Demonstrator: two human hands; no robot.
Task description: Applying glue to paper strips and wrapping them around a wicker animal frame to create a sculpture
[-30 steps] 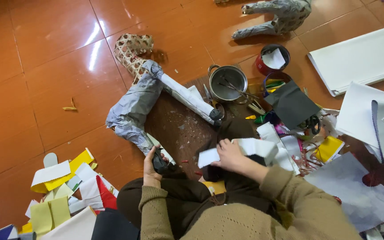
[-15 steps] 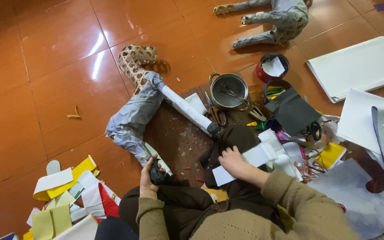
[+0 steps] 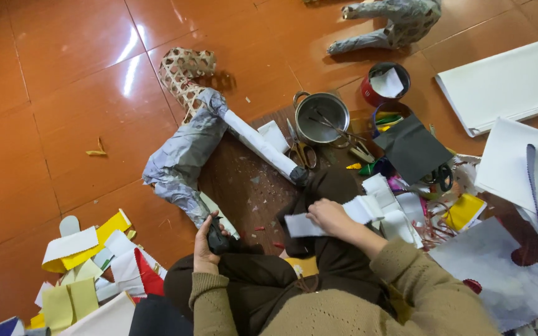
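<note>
Sitting on the floor with a half-made paper animal [image 3: 185, 158] in front. Body already wrapped in grey paper. Woven cane head [image 3: 185, 71] bare, 1 white roll leg [image 3: 259, 144] not yet covered. Left hand [image 3: 205, 246] closed around the dark foot [image 3: 218, 236] of a back leg. Right hand [image 3: 331, 218] pinching a white paper strip [image 3: 334, 218] above the lap. Glue pot [image 3: 323, 118] and scissors [image 3: 300, 149] near, past the white roll.

Glossy tiled floor [image 3: 45, 81], shiny metal pot [image 3: 322, 117], matt white paper strip [image 3: 337, 218].
</note>
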